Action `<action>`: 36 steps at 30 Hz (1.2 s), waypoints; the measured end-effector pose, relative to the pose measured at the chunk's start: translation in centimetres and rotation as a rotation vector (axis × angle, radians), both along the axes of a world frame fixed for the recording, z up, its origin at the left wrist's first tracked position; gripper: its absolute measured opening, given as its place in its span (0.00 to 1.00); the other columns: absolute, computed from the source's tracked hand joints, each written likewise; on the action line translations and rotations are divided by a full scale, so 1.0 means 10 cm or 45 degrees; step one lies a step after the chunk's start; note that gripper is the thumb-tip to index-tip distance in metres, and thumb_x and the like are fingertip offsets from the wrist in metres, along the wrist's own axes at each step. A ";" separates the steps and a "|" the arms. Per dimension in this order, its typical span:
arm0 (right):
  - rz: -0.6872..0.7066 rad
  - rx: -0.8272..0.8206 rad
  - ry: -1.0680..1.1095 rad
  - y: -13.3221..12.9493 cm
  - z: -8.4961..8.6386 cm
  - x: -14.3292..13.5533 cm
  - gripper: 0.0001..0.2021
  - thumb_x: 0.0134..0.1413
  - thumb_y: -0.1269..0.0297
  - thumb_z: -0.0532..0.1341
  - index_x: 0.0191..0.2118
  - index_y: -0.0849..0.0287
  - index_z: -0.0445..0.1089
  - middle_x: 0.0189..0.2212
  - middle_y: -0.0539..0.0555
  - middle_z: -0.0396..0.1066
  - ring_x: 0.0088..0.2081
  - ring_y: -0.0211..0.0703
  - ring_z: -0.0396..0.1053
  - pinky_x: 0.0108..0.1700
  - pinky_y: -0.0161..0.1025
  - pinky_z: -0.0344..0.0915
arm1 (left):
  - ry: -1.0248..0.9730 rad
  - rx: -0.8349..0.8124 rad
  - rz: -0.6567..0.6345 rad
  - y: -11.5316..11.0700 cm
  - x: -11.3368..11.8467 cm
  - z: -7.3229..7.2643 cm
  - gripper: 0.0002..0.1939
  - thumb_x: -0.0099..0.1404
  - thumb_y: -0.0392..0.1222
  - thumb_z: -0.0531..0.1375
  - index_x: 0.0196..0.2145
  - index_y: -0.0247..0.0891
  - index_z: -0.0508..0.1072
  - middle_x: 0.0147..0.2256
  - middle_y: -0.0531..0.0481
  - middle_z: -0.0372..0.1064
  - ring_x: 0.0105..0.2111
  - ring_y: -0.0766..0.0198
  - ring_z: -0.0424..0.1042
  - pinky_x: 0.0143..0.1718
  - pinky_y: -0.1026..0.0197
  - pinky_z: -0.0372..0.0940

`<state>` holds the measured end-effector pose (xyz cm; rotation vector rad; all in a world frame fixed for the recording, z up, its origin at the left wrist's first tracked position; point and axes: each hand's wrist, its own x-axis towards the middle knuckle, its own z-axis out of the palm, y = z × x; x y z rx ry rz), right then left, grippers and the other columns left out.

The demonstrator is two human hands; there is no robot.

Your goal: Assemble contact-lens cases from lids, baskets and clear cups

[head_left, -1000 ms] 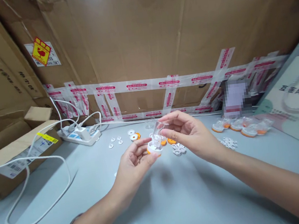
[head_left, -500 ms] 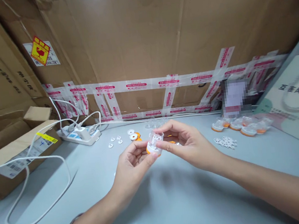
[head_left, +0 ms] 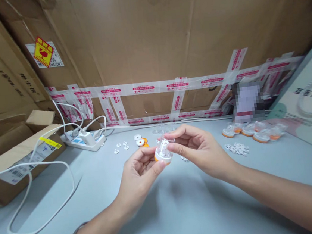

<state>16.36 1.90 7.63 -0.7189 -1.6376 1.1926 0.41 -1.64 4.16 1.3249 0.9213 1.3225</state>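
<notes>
A small container with an orange bottom, a white ring and a clear upper part is held up over the table. White perforated material shows inside the clear part. My left hand pinches the base between thumb and fingers. From the other side, my right hand grips the clear upper part with thumb and forefinger. White discs and orange pieces lie behind my left hand. Small white stemmed parts rest farther left. A small white piece peeks out under my right hand.
Clear-topped orange containers and a pile of flat white perforated pieces lie at the right. Clear parts stand at the back. A power strip, a looping white cable and an open carton occupy the left.
Both hands and the container sit slightly farther right in view. The clear upper part seems tilted differently in my right fingers. A white piece under my right hand has come into sight.
</notes>
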 end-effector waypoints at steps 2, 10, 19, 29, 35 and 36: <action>0.019 0.014 -0.003 0.00 0.00 0.00 0.05 0.47 0.64 0.63 0.32 0.56 0.67 0.35 0.51 0.74 0.36 0.39 0.73 0.38 0.39 0.72 | -0.021 -0.001 -0.005 0.00 0.00 -0.01 0.10 0.57 0.40 0.62 0.37 0.38 0.70 0.36 0.51 0.73 0.37 0.65 0.72 0.39 0.65 0.66; 0.045 0.015 -0.013 0.00 0.01 0.01 0.04 0.47 0.65 0.63 0.32 0.56 0.68 0.34 0.50 0.74 0.35 0.38 0.72 0.39 0.39 0.71 | 0.001 -0.007 -0.018 0.01 -0.01 0.01 0.09 0.57 0.40 0.62 0.37 0.37 0.69 0.36 0.50 0.74 0.36 0.64 0.73 0.39 0.64 0.66; -0.109 0.176 0.066 -0.04 -0.27 -0.08 0.07 0.46 0.65 0.64 0.28 0.55 0.62 0.27 0.47 0.63 0.34 0.36 0.66 0.40 0.37 0.66 | 0.050 0.010 0.055 -0.06 0.06 -0.09 0.09 0.57 0.39 0.61 0.37 0.36 0.69 0.38 0.49 0.73 0.39 0.63 0.71 0.42 0.64 0.65; -0.032 0.111 -0.028 0.04 -0.42 -0.06 0.16 0.45 0.66 0.64 0.41 0.51 0.61 0.39 0.50 0.64 0.39 0.39 0.66 0.43 0.42 0.65 | -0.125 -0.205 0.012 0.03 0.06 -0.16 0.10 0.58 0.43 0.61 0.35 0.35 0.68 0.33 0.49 0.72 0.37 0.64 0.71 0.41 0.63 0.63; 0.233 0.383 -0.268 0.10 -0.33 0.03 0.30 0.45 0.70 0.63 0.54 0.49 0.53 0.52 0.55 0.60 0.53 0.46 0.60 0.56 0.50 0.57 | -0.318 -0.211 -0.044 0.09 0.02 -0.15 0.09 0.57 0.40 0.62 0.34 0.36 0.65 0.34 0.51 0.70 0.38 0.66 0.69 0.42 0.66 0.61; 0.249 0.383 -0.232 0.10 -0.34 0.02 0.28 0.47 0.70 0.62 0.54 0.49 0.53 0.52 0.55 0.60 0.53 0.45 0.61 0.55 0.50 0.58 | -0.316 -0.209 -0.047 0.09 0.02 -0.15 0.09 0.57 0.39 0.62 0.34 0.36 0.65 0.34 0.51 0.69 0.37 0.67 0.69 0.41 0.66 0.61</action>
